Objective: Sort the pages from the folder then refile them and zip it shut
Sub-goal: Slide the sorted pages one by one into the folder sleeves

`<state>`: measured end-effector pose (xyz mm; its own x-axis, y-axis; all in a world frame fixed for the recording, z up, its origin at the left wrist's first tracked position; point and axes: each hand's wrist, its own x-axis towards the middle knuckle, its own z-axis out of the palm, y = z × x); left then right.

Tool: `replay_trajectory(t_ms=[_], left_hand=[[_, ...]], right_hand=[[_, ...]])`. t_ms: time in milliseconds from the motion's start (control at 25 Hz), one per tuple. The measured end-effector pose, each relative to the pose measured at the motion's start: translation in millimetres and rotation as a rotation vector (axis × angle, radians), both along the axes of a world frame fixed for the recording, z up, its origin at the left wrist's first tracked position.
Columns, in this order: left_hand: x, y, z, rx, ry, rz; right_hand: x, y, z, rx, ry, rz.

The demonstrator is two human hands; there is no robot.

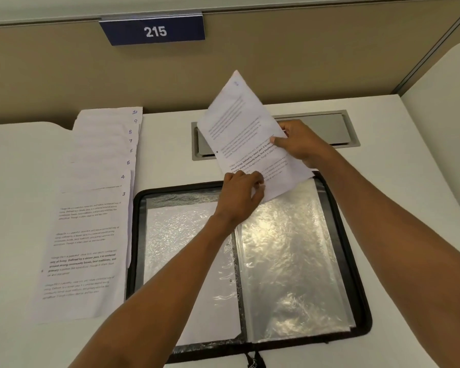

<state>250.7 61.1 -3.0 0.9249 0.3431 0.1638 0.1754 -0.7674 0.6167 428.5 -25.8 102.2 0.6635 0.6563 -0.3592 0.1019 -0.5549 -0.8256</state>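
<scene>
While aslant over the folder [290, 261], one page [239, 128] — pinched by left grip [239, 192], right grip [300, 142].

Both hands hold one printed page [246, 134] tilted over the far edge of the open folder [135, 235]: the left hand [243, 191] pinches its lower edge, the right hand [302, 142] grips its right side. Left of the folder, fanned numbered pages [91, 221] lie on the tabletop [14, 208].

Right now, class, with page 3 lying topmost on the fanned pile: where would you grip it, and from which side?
Page 3 lies flat on top, with the higher-numbered pages stepping out mostly beyond its far edge. So probably take its near right corner, coming from the right and pinching it up off the desk.
</scene>
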Motion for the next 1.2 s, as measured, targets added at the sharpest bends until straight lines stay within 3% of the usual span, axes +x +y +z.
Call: replay_trajectory(t_ms=[280, 720, 920, 1040, 1200], left_hand=[[25.8, -53.5, 15.0, -0.134, -0.019, -0.102], [44.4, -75.1, 24.6, -0.383, -0.069, 0.120], [50.9, -73.8, 20.5, -0.525, -0.121, 0.189], [52.6, -74.3, 22.7, -0.472, -0.101, 0.206], [42.1, -57.3, 26.8, -0.359, -0.099, 0.260]], right_hand=[[0.2, 4.4, -9.0, 0.020, 0.070, -0.172], [-5.8, -0.7, -22.4, -0.031, 0.093, -0.258], [6.6, -31.8, -16.6, -0.173, 0.150, -0.096], [11.0, -50.7, -11.9, -0.258, 0.169, 0.032], [24.6, -66.0, -16.1, -0.220, 0.270, 0.057]])
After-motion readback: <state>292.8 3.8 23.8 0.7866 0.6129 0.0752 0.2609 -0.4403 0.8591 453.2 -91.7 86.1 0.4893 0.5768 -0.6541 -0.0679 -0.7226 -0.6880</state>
